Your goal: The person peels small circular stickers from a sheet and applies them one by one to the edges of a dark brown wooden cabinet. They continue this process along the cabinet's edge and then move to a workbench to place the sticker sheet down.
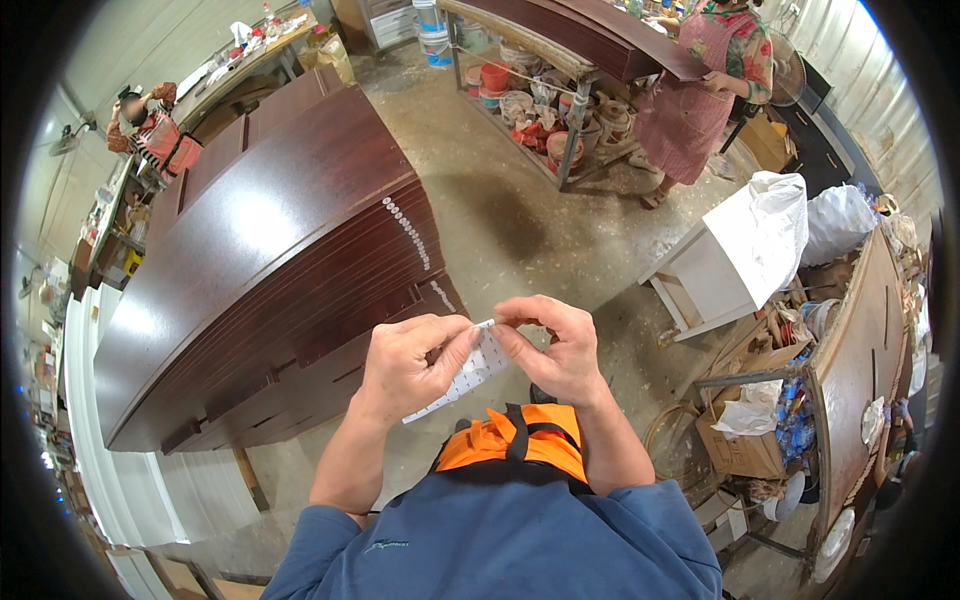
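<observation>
A white sticker sheet (480,367) with rows of small dark marks hangs in front of my waist. My left hand (411,364) pinches it near its top edge between thumb and forefinger. At the sheet's upper right corner is my right hand (556,346), its thumb and forefinger curled close to the edge. Whether those fingertips grip the sheet or a sticker is not clear. Beyond my left hand stands a stack of dark reddish-brown panels (322,300) with curved edges. Small round white stickers (406,232) run in a row down the stack's near corner.
A white cabinet (720,262) partly covered in plastic stands to the right. Beside it are a cardboard box (739,442) and a worn table (862,360). A co-worker (697,90) handles a brown panel at the far bench; another person (161,135) stands behind the stack.
</observation>
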The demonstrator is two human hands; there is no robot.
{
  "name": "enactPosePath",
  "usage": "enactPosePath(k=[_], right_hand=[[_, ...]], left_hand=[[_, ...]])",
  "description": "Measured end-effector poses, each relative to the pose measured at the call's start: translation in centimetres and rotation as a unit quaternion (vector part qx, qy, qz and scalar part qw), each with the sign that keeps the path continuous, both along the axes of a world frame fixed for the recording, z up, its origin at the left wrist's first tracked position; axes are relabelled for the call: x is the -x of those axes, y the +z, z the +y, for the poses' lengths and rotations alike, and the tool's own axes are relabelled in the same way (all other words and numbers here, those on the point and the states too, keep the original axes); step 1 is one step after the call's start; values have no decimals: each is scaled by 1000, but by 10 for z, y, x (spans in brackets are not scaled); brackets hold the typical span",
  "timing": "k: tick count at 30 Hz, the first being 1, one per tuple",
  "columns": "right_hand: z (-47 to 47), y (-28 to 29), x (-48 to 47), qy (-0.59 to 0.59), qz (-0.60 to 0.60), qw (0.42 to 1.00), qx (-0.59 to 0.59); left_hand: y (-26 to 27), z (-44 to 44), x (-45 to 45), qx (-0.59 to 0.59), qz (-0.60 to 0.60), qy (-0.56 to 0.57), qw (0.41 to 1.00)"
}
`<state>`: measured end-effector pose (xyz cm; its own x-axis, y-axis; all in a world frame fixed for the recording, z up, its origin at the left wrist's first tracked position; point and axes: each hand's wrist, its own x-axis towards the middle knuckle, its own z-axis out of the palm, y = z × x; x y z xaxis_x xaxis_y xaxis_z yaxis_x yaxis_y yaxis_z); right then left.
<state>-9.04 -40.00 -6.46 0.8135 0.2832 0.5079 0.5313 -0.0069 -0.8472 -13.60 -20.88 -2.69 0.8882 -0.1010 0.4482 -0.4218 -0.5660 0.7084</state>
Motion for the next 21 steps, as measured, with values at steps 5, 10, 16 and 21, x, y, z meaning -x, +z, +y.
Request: enactPosePath(k=[5,10,16,21], right_hand=[[3,4,-2,-38,-143,988,50],[7,0,-1,-59,-217,971,86],[9,0,2,-56,-189,976,89],[13,-8,4,-60,-193,977,70]], left_hand=[[0,0,3,7,17,0,1000],[-3,1,5,5,15,5,1000],[-5,4,10,1,34,8,999],[-8,7,10,18,40,4,999]])
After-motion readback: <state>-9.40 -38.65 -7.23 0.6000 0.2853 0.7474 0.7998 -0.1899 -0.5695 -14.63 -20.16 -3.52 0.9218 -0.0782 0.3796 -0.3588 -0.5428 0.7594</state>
